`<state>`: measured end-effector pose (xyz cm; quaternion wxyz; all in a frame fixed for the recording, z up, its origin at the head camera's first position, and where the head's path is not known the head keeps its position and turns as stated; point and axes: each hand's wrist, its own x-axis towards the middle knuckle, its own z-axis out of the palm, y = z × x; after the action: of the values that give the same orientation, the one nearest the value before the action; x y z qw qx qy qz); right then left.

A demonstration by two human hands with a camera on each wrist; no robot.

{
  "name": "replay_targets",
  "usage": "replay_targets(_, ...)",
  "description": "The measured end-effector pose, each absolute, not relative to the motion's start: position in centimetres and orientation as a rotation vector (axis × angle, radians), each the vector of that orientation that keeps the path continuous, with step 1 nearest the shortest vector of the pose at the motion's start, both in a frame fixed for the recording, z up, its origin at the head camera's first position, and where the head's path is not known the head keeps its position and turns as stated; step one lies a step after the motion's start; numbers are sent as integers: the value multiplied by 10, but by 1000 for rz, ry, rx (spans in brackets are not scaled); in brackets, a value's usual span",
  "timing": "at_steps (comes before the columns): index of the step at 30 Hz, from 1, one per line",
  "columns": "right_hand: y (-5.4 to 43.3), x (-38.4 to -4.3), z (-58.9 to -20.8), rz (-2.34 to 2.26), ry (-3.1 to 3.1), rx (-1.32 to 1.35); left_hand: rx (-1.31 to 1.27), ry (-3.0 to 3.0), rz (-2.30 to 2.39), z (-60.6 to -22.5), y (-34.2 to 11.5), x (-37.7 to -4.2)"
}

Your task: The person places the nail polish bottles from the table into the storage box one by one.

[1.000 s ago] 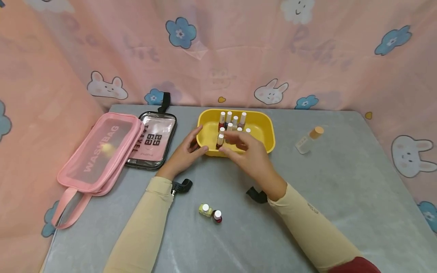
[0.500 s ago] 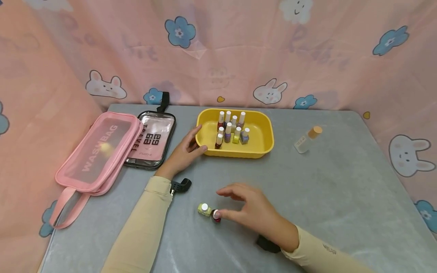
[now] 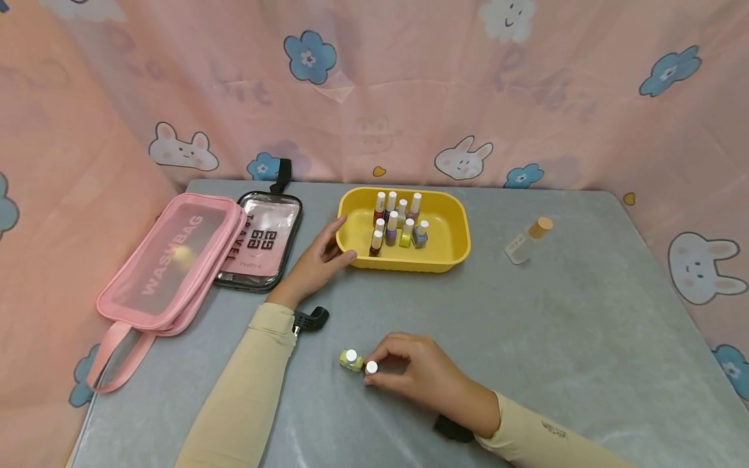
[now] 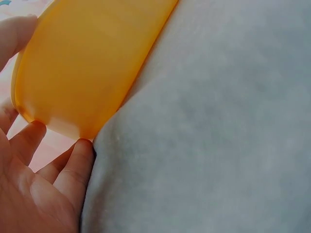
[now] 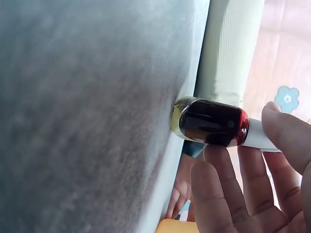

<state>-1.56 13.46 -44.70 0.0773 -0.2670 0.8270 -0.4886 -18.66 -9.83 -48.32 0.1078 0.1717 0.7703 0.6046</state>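
Observation:
My right hand [image 3: 430,372] pinches a dark red nail polish bottle [image 5: 214,122] by its white cap [image 3: 371,368], thumb on one side and fingers on the other. Close beside it stands a yellow-green nail polish bottle [image 3: 350,361], also white-capped. Farther back is a yellow plastic basin [image 3: 449,231], with several nail polish bottles [image 3: 391,235] standing upright toward its left half. At the basin's left end rests my left hand [image 3: 313,270], thumb at the front corner. In the left wrist view its fingertips [image 4: 83,145] touch the basin's outer wall.
A pink wash bag [image 3: 170,266] lies on the left of the grey table [image 3: 556,338], overlapping a black-edged clear pouch [image 3: 263,240]. Right of the basin, a small clear bottle with a tan cap [image 3: 526,242] lies on its side. A pink patterned curtain [image 3: 380,84] hangs behind.
My right hand has come from over the basin down toward the front of the table and now pinches the dark red bottle's cap. The left hand stays at the basin.

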Motion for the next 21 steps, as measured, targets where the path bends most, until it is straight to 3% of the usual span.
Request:
replay_targets(12,142,-26,-429,-1580,2489,-710,498,2268,1767,-482,-96,-185)
replay_targets(17,158,-77,-387,-1575,2722,-503,487,2277,1757,-482,-96,-187)
replay_targets(21,162,-124,-375,-1452,2867,-305,481,2281,1753,-482,-97,-186)
